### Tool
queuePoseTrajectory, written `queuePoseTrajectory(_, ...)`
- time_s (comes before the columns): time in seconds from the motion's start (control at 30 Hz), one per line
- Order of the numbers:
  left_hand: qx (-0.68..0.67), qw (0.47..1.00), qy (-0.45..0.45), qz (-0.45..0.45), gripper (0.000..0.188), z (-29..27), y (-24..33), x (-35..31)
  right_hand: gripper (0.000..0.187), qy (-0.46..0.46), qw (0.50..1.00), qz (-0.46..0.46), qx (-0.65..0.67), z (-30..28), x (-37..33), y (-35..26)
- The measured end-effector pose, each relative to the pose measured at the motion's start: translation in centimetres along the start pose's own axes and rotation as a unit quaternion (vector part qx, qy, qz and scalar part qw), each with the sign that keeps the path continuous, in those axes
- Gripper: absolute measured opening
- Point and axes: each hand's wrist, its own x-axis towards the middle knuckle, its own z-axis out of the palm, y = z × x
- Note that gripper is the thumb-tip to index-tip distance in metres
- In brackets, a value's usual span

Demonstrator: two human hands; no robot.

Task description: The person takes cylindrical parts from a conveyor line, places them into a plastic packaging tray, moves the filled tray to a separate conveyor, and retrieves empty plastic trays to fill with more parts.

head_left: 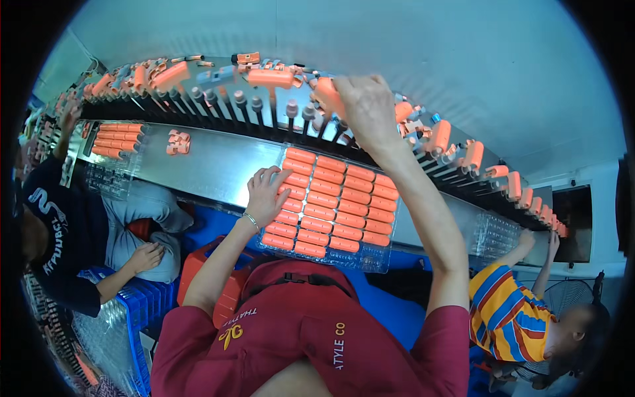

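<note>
In front of me a clear plastic tray (pixel 376 259) holds several columns of orange, rounded oblong plastic casings (pixel 320 212). My left hand (pixel 266 198) rests at the tray's left side, its fingers apart and their tips touching casings in the left column. Beyond the tray, my right hand (pixel 368 109) is raised at a row of black upright posts (pixel 258 109). Its fingers are closed round an orange casing (pixel 329 96), part of which the hand hides. Whether that casing is still seated on a post cannot be made out.
More orange casings (pixel 271 78) sit along the posts. Small orange pieces (pixel 178 141) lie on the metal table (pixel 215 162). Another filled tray (pixel 119 140) is at left. A person in dark clothes (pixel 63 218) sits left; one in a striped shirt (pixel 512 308) works at right.
</note>
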Motion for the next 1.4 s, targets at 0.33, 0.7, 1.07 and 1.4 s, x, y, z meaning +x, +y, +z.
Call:
queuePoseTrajectory(0.33, -0.004, 0.999, -0.028, -0.016, 0.051, 0.1, 0.3, -1.3, 0.022, 0.096, 0.990, 0.001, 0.107, 3.5, -3.8, -4.4)
queuePoseTrajectory(0.7, -0.024, 0.999, -0.027, -0.014, 0.052, -0.6, 0.3, -0.9, 0.044, -0.112, 0.944, 0.270, 0.155, -1.1, -3.1, 7.8)
queuePoseTrajectory(1.07, -0.008, 1.000, -0.013, -0.002, 0.053, -1.6, -0.5, -0.3, 0.024, 0.113, 0.988, -0.082, -0.064, 2.6, 1.9, -2.2)
queuePoseTrajectory(1.4, 0.004, 1.000, -0.005, 0.001, 0.051, -1.2, -0.6, 0.0, 0.037, -0.041, 0.976, 0.109, 0.183, 1.0, -25.7, -3.6)
